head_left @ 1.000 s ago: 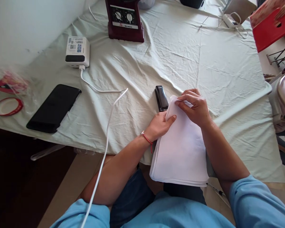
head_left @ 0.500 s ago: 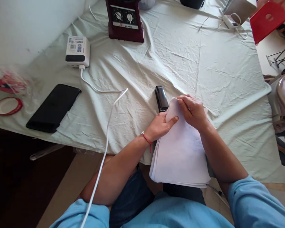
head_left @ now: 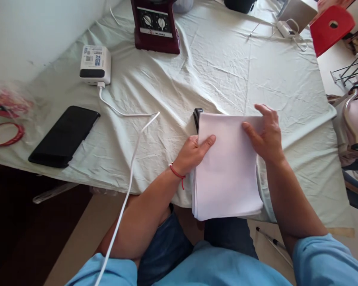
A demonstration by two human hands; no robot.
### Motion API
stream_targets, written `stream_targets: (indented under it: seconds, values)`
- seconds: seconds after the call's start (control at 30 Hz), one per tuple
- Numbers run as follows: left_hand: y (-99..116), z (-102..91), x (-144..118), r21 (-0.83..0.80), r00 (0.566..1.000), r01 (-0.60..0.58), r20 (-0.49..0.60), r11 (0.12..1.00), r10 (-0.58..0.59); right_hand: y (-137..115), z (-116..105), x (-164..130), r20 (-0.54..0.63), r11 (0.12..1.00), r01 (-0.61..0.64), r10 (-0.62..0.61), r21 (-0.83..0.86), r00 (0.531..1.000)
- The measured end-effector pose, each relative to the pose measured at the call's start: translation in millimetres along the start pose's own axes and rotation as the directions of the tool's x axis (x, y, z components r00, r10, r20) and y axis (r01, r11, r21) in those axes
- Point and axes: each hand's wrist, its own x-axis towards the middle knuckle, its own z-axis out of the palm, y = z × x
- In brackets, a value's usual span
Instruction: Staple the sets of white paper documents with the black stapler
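Observation:
A stack of white paper sheets (head_left: 226, 171) lies in front of me, its lower end past the table's front edge. My left hand (head_left: 193, 153) grips the left edge of the stack, thumb on top and fingers underneath. At the upper right corner is my right hand (head_left: 265, 133), open, with thumb and fingers apart. Its thumb rests over the top sheet near the right edge. Behind the upper left corner of the sheets, a black stapler (head_left: 198, 115) is mostly hidden.
On the left are a black phone (head_left: 65, 136), a white charger box (head_left: 96, 63) with a white cable (head_left: 133, 159), and a red tape ring (head_left: 18, 135). A dark red appliance (head_left: 156, 35) stands at the back. A red chair (head_left: 331, 29) is beyond the far right corner.
My right hand has let go of the top left corner and moved right, opening. The stack now lies flatter and covers most of the stapler. My left hand keeps its grip.

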Motion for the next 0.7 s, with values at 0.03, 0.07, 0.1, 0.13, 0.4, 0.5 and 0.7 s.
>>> stream_targets:
  seconds: [0.03, 0.07, 0.1, 0.13, 0.4, 0.5, 0.7]
  values:
    - [1.1, -0.7, 0.3, -0.042, 1.0, -0.014, -0.027, 0.999, 0.013, 9.6, -5.1, -4.0, -0.016, 0.997, -0.06, 0.061, 0.056, 0.998]
    - [2.2, -0.8, 0.7, -0.081, 0.998, -0.024, -0.057, 0.996, 0.02, 16.9, -9.0, -9.1, -0.019, 0.975, -0.144, 0.149, 0.17, 0.989]
    - [3.1, -0.5, 1.2, -0.118, 0.996, -0.03, -0.086, 0.993, 0.02, 21.5, -11.8, -15.2, 0.012, 0.924, -0.239, 0.246, 0.299, 0.969]
    - [4.0, 0.2, 1.7, -0.153, 0.993, -0.036, -0.114, 0.988, 0.019, 22.9, -13.6, -21.9, 0.078, 0.841, -0.343, 0.343, 0.42, 0.936]
    - [5.4, 1.1, 6.2, -0.196, 0.978, -0.124, -0.192, 0.973, 0.086, -10.5, -7.5, -52.4, 0.447, 0.263, -0.751, 0.668, 0.606, 0.595]
    - [2.5, -4.3, 6.5, -0.12, 0.989, -0.103, -0.118, 0.987, 0.089, -8.5, 1.9, -48.0, 0.278, 0.267, -0.637, 0.732, 0.723, 0.623]
    - [-2.0, -7.0, 4.4, 0.248, 0.961, -0.228, -0.099, 0.941, 0.259, -8.0, 17.1, -54.6, 0.158, 0.278, -0.517, 0.744, 0.81, 0.649]
